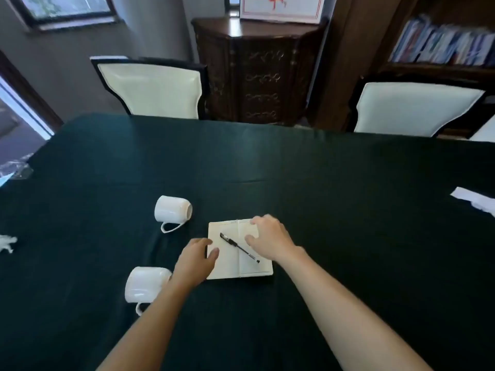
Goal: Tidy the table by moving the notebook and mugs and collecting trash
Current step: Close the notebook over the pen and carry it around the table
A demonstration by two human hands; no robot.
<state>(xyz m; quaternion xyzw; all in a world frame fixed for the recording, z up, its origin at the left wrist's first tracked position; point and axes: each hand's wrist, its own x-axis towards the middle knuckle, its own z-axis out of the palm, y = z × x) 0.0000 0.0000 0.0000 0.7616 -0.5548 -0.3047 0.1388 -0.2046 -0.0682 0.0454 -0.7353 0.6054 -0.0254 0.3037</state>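
Observation:
An open notebook [230, 259] lies on the dark green tablecloth [321, 183], with a black pen [238, 247] lying diagonally across its pages. My left hand [195, 261] rests on the notebook's left edge, thumb on the page. My right hand [270, 238] covers the upper right page, fingers curled at its edge. Two white mugs lie on their sides to the left: one further off [172, 211], one nearer [143, 286] just beside my left wrist. A crumpled white scrap [6, 243] sits at the far left edge, and white paper [475, 202] lies at the right edge.
Two white-backed chairs [152, 89] [412, 108] stand at the table's far side. A dark carved cabinet [257, 73] is behind them, a bookshelf [444, 46] at the right. Clear plastic wrap [16, 170] lies at the table's left corner.

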